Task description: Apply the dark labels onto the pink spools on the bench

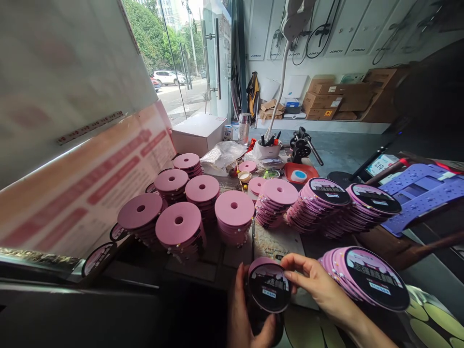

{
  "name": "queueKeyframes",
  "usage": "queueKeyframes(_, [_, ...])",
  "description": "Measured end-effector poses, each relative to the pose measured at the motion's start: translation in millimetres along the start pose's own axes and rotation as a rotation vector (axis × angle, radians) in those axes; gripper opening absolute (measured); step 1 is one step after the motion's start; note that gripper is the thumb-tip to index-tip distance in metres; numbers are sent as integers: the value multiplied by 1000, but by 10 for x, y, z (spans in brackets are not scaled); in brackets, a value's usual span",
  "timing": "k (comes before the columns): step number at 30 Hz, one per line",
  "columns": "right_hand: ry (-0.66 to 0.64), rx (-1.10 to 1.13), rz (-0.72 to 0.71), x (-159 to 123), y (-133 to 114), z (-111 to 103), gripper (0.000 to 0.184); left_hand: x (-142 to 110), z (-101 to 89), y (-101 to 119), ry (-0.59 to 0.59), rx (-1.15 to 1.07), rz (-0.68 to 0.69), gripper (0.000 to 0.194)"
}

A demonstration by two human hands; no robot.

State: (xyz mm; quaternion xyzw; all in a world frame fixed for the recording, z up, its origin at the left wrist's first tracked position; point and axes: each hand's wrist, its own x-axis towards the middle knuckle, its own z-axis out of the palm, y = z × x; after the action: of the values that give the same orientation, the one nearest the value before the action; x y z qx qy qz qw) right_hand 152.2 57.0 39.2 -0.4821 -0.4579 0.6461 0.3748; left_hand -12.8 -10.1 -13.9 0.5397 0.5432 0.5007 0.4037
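My left hand point(243, 309) is wrapped around a pink foam spool point(259, 261), with its thumb at the near edge. A round black label point(270, 290) with pale print faces up on the spool. The fingers of my right hand point(308, 275) pinch the label's upper right edge; whether the label is fully stuck there I cannot tell. Beside my right forearm leans a stack of labelled pink spools point(375, 278). Beyond my hands stand several stacks of plain pink spools point(235, 209) with centre holes and small pin heads round their sides.
Two more labelled stacks point(329, 191) stand at the back right near a purple plastic stool point(424, 193). Sheets with pale green circles point(437, 321) lie at the lower right. Behind are a red tray point(292, 170), a pen holder point(268, 150) and a white box point(199, 130).
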Motion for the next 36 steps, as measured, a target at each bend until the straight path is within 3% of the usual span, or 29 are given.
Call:
queueKeyframes(15, [30, 8, 11, -4, -19, 12, 29, -3, 34, -82, 64, 36, 26, 53])
queueKeyframes(27, [58, 150, 167, -49, -67, 38, 25, -13, 22, -95, 30, 63, 12, 71])
queueKeyframes(36, [32, 37, 78, -14, -20, 11, 24, -3, 82, -97, 102, 94, 31, 70])
